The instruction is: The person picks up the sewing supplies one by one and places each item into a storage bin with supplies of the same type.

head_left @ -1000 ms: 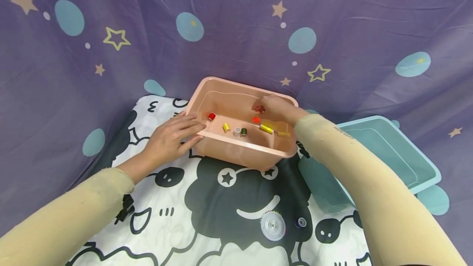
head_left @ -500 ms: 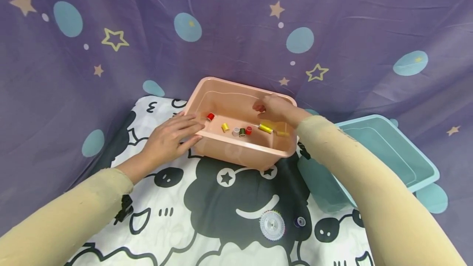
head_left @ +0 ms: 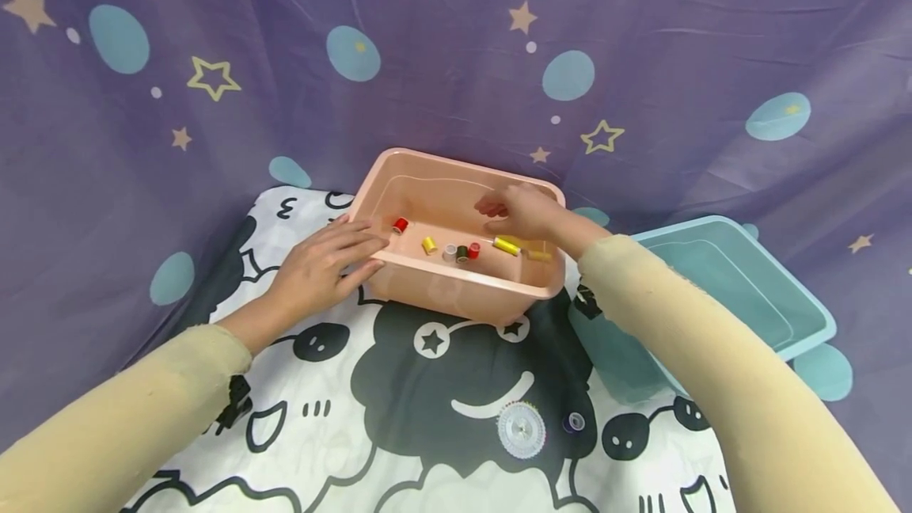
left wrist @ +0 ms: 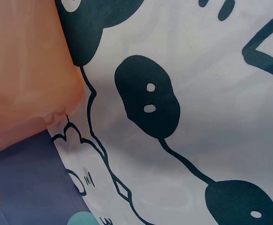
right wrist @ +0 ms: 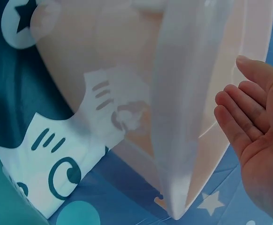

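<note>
While the right hand (head_left: 518, 210) hangs with relaxed, empty fingers (right wrist: 234, 111), spools (head_left: 462, 253) lying below, inside the peach bin (head_left: 427, 288).

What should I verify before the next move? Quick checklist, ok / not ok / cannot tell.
1. Right hand free: ok; open palm, nothing held.
2. Left hand at the peach bin: ok; fingers lie over the rim at its near left corner.
3. Cloth in front of the bin free of loose items: not ok; pin wheel and dark purple spool lie there.
4. Long yellow item in the bin identified: cannot tell; too small.
5. Teal bin interior checked: cannot tell; right sleeve hides part of it.
</note>
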A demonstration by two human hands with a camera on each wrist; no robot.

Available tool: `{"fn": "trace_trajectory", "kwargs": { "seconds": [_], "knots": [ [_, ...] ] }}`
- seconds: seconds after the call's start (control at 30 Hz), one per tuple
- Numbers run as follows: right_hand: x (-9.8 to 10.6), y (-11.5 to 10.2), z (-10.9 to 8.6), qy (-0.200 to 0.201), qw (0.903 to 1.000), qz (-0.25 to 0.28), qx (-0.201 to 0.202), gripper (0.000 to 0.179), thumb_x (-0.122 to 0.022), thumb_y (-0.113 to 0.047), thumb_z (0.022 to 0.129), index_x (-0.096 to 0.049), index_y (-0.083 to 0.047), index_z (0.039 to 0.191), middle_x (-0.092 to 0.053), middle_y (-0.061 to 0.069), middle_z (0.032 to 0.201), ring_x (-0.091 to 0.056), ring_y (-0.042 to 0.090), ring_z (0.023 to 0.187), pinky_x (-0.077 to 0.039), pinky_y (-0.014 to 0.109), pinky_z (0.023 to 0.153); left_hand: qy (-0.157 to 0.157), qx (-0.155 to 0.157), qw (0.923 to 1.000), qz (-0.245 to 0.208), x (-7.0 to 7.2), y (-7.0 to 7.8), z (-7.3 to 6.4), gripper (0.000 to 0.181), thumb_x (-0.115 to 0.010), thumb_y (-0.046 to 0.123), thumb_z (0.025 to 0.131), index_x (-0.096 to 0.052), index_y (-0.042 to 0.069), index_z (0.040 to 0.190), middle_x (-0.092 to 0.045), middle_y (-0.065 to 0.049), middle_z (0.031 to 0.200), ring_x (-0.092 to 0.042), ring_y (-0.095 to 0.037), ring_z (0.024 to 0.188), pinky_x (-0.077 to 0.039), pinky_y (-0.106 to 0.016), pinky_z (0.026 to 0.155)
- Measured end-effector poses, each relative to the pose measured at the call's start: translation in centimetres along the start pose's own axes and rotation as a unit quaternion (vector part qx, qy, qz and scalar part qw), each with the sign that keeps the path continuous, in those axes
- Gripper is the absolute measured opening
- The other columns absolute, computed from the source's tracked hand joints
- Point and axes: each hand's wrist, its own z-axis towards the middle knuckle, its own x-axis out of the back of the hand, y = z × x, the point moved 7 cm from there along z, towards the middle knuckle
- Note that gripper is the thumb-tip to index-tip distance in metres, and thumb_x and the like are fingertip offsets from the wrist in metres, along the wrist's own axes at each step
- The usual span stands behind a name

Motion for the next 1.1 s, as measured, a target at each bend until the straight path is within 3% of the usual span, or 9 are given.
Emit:
{"fn": "trace_trajectory", "kwargs": {
  "seconds": [0.23,0.53,0.8,1.1],
  "knots": [
    [0.5,-1.3,-1.3,0.017,0.9997,0.008,0.014,0.044,-0.079,-0.019,0.098,-0.07,-0.004,0.139,-0.073,0.015,0.135,-0.07,0.03,0.125,-0.058,0.047,0.108,0.007,-0.003,1.0,-0.003,0.1,0.0,0.1,0.04,-0.084,0.024,0.091,-0.079,0.008,0.127,-0.075,-0.015,0.132,-0.066,-0.038,0.13,-0.035,-0.047,0.129],
    [1.4,-3.7,-4.1,0.042,0.9961,-0.009,0.076,0.046,-0.082,-0.023,0.096,-0.072,-0.005,0.137,-0.075,0.012,0.133,-0.073,0.026,0.122,-0.061,0.046,0.104,0.007,0.0,1.0,-0.001,0.0,-0.1,0.0,0.041,-0.085,0.024,0.09,-0.079,0.008,0.127,-0.074,-0.016,0.132,-0.066,-0.039,0.13,-0.03,-0.042,0.131],
    [1.4,-4.8,-6.7,0.071,0.9918,0.019,0.105,0.05,-0.085,-0.019,0.094,-0.071,-0.005,0.139,-0.072,0.011,0.137,-0.073,0.027,0.122,-0.059,0.047,0.107,0.01,-0.002,0.9999,-0.006,0.1,-0.2,0.0,0.04,-0.085,0.023,0.09,-0.079,0.008,0.127,-0.074,-0.017,0.131,-0.066,-0.04,0.13,-0.031,-0.043,0.131],
    [1.4,-5.1,-10.4,0.116,0.9875,0.043,0.098,0.052,-0.086,-0.022,0.093,-0.071,-0.008,0.14,-0.074,0.007,0.135,-0.073,0.024,0.121,-0.059,0.049,0.107,0.009,-0.001,0.9999,-0.006,0.0,-0.1,0.0,0.041,-0.085,0.024,0.09,-0.08,0.008,0.127,-0.075,-0.016,0.131,-0.066,-0.039,0.13,-0.034,-0.046,0.13]
  ]
}}
